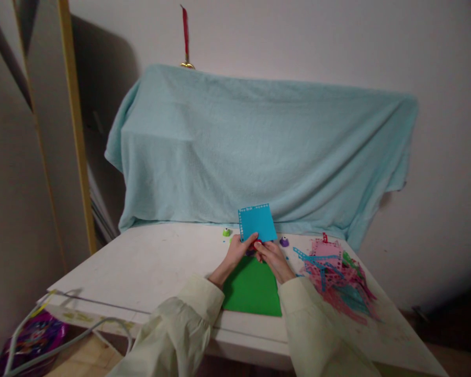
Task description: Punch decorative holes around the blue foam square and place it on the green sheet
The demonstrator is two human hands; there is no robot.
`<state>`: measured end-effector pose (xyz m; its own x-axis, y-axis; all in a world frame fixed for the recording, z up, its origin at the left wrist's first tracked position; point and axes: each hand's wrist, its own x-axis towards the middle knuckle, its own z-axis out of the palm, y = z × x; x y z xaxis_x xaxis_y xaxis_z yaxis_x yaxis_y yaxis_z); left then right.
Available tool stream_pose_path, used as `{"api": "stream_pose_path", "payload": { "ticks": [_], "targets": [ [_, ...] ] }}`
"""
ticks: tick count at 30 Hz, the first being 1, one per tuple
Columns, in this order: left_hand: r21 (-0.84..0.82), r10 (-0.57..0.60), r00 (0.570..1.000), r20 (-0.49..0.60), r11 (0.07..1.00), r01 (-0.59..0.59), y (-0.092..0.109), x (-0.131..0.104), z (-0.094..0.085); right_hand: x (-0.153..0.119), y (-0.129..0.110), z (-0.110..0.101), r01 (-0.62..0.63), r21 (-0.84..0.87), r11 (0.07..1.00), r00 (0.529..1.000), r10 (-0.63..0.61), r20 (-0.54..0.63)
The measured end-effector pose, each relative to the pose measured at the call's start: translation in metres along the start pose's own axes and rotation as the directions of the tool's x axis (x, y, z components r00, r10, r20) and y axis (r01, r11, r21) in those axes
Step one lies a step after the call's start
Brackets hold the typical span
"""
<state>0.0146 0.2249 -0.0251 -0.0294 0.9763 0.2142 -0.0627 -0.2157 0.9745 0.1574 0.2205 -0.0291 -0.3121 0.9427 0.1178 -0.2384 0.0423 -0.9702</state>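
Dim light leaves a dark shadow (pixel 107 68) on the wall (pixel 282 39) at left; outer edges look blurred.

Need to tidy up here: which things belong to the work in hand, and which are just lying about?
In use, it seems:
blue sheet with holes along two edges
small red object between left hand and right hand
green sheet beneath them

Lying about, probably:
small green object
small purple object
heap of punched scraps
light blue cloth
red ribbon

2 hands (pixel 272 255), 1 blue sheet (pixel 257 222), 1 towel (pixel 235 149)
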Motion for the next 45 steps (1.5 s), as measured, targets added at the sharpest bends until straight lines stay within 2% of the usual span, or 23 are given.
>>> {"api": "stream_pose_path", "payload": {
  "ticks": [5, 12, 20, 26, 32, 39, 45],
  "targets": [
    [-0.030, 0.016, 1.000, -0.005, 0.999, -0.017, -0.004, 0.001, -0.001, -0.002, -0.003, 0.002, 0.010, -0.017, 1.000, 1.000, -0.010, 0.022],
    [-0.086, -0.007, 1.000, -0.011, 0.996, 0.006, -0.012, 0.004, -0.002, -0.004, -0.001, 0.001, 0.029, -0.095, 0.995, 0.993, -0.018, 0.117],
    [-0.167, 0.009, 0.994, -0.108, 0.986, -0.027, -0.013, 0.009, -0.005, -0.004, -0.003, -0.005, 0.042, -0.123, 0.991, 0.995, -0.030, 0.093],
    [-0.244, -0.041, 0.997, -0.068, 0.970, 0.023, -0.015, 0.011, -0.005, -0.002, -0.006, -0.011, 0.084, -0.109, 0.990, 0.996, -0.085, -0.001],
    [-0.265, -0.079, 0.995, -0.056, 0.962, 0.061, -0.012, 0.010, -0.004, -0.003, -0.011, -0.008, 0.105, -0.144, 0.984, 0.994, -0.105, 0.007],
    [-0.207, -0.048, 0.999, 0.020, 0.977, 0.051, -0.009, 0.009, -0.006, -0.004, -0.008, -0.010, 0.113, -0.153, 0.982, 0.994, -0.112, 0.013],
    [-0.161, -0.001, 0.994, 0.107, 0.987, 0.018, -0.003, 0.004, -0.005, -0.004, -0.009, -0.011, 0.045, -0.117, 0.992, 0.999, -0.045, 0.000]
  ]
}}
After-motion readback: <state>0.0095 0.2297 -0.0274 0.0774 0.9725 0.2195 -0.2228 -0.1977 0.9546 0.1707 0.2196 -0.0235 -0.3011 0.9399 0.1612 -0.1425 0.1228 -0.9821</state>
